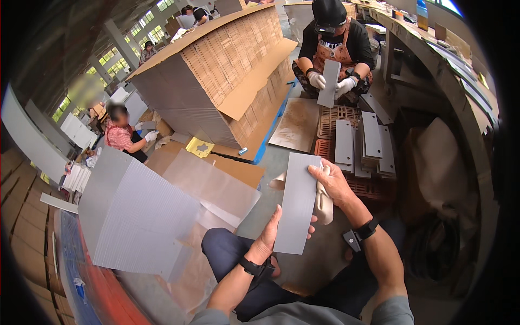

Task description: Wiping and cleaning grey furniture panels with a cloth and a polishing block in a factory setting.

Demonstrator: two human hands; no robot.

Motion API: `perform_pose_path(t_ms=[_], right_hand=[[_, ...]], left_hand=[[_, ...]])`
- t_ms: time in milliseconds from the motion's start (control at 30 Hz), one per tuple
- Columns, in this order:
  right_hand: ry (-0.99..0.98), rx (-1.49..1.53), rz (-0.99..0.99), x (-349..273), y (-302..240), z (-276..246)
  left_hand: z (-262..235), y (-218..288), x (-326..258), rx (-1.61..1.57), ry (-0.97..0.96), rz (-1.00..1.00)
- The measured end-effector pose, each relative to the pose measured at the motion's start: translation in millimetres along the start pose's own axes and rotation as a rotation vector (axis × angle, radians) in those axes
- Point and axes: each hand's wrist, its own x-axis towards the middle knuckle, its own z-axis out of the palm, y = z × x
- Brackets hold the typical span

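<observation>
Panel (297,203) and cloth (324,205) occupy the person's two hands, the panel being a plain grey rectangle held aslant above the knees, with its broad face up. The left hand (266,235) cradles the lower part from beneath, its thumb along the left edge and fingertips showing past the right edge. At the upper right corner, the right hand (336,185) rests its thumb on the panel's face and keeps the folded, cream-coloured cloth gathered in its grip, just beside the panel's right edge. Black straps circle both wrists. To the left stands a large grey stack (146,216) of sheets, with a translucent sheet (214,181) spread next to it. Beyond lie a yellow piece (199,147) and a tall pile (216,65) of cardboard with blue edging (273,127) along its base. Across from the person, a crouching co-worker (331,50) in white gloves holds a narrow grey board (329,84) in both hands. Between the two people, grey strips (371,135), some with a dark hole near one end, lie on orange-brown crates (326,147). Farther left, another co-worker (118,135) in a red checked shirt handles a grey piece. A long table (403,35) runs along the right, carrying a bottle (422,19) with a blue upper part.
</observation>
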Motion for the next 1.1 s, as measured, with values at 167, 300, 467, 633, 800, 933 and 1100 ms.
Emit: perform_pose_path(t_ms=[167, 300, 467, 633, 800, 933, 1100], right_hand=[[0.33, -0.146, -0.391, 17.4, -44.9, -15.2], [0.333, -0.443, -0.574, 14.0, -53.0, -10.4], [-0.111, -1.055, -0.764, -2.4, -15.3, 17.3], [-0.732, -1.063, -0.681, -64.6, 33.1, 45.2], [-1.052, -1.191, -0.185, -94.5, 56.1, 7.7], [-0.809, -1.192, -0.128, -72.3, 20.8, -10.4], [-0.351, -1.116, -0.221, -58.9, -13.8, -19.3]], left_hand=[[-2.4, 0.6, -2.4, -0.067, 0.066, -0.024], [-4.3, -3.9, 8.8, -0.004, 0.071, 0.027], [1.9, 6.0, 19.3, 0.061, 0.078, 0.092], [-25.1, 46.6, 31.9, -0.073, 0.162, 0.221], [-3.5, 81.3, 45.2, 0.018, 0.097, 0.305], [-2.7, 85.3, 50.1, 0.008, 0.049, 0.324], [-0.3, 85.3, 52.7, -0.013, 0.056, 0.335]])
